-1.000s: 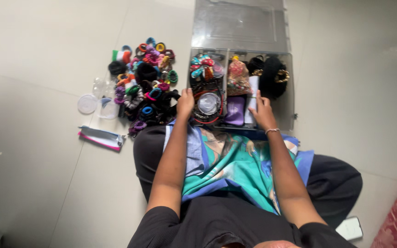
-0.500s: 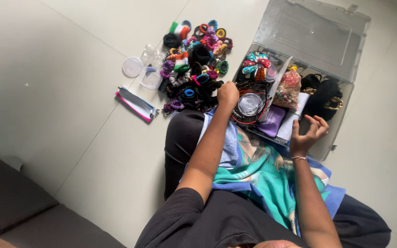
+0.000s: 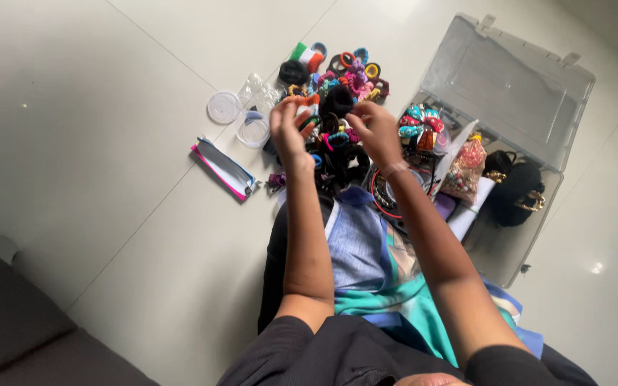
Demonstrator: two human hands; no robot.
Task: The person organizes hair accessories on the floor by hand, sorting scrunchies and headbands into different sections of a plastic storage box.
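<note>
Both hands (image 3: 287, 132) (image 3: 375, 130) raised over hair-tie pile (image 3: 330, 107), clear box (image 3: 509, 143) beside

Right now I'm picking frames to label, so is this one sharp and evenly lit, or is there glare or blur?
Head view: soft daylight, only a small glare spot on the floor tiles; left hand and right hand slightly motion-blurred over the hair ties; clear box lid shows a faint sheen; edges bend a little.

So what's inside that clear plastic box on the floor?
The clear plastic box holds bright hair clips, a patterned pouch, a black bag with gold chain and red and black bands. The right forearm covers more.
</note>
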